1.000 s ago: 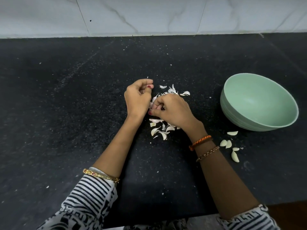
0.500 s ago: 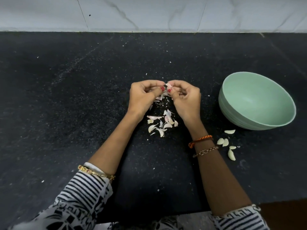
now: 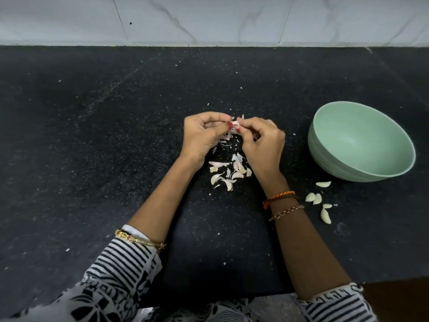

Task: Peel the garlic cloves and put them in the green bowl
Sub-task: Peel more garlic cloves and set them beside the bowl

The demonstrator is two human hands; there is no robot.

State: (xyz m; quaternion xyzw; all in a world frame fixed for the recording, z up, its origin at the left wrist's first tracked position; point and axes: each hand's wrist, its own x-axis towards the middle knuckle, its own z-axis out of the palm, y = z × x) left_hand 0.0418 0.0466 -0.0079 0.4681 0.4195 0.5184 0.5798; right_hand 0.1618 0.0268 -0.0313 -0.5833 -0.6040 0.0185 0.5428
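Two hands were observed raised just above the black tabletop, meeting at their fingertips over a scatter of papery skins. A single garlic clove, pale with a pink tinge, was held between them. The left hand was found curled, its thumb and forefinger pinched on the left side of the clove. The right hand was likewise curled, thumb and forefinger pinched on the clove's right side, the remaining fingers folded loosely toward the palm. Red polish was noted on the thumbnails at the point of contact. How much skin remained on the clove could not be told.

Loose peelings were recorded on the tabletop directly below and between the wrists, with smaller flakes nearer the fingers. The green bowl was seen to the right of the hands, well apart from them, tilted toward the camera; no cloves were visible inside it. Five peeled cloves were noted lying on the tabletop just in front of the bowl, beside the right forearm. An orange thread band and a chain bracelet were worn on the right wrist; a gold bangle was worn on the left forearm, at the edge of a striped sleeve.
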